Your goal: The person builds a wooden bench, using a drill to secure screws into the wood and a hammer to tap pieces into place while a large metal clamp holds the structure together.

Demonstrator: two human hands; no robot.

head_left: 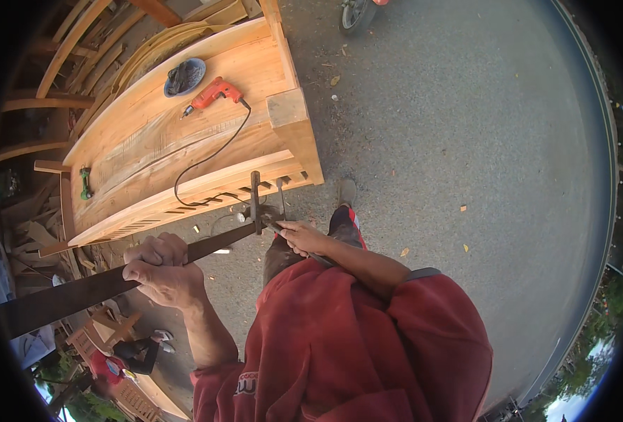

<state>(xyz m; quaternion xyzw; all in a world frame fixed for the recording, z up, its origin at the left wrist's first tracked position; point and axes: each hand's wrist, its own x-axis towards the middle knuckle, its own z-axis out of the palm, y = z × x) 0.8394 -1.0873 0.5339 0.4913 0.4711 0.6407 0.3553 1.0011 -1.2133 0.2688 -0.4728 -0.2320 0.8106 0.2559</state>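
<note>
A long dark metal bar clamp slants across in front of me, with an upright crosspiece at its far end near the slatted edge of a large wooden furniture piece. My left hand is wrapped round the bar, thumb on the near side. By the clamp's head, my right hand closes around a dark rod-like part, which runs back under my forearm. Whether the clamp's jaw touches the wood cannot be made out. A red corded drill lies on the wooden panel.
Beside the drill sits a blue bowl holding dark material. A small green tool lies at the panel's left end. The drill's cord hangs over the slatted edge. Wood pieces fill the left. Another person is at lower left; a wheel stands far ahead.
</note>
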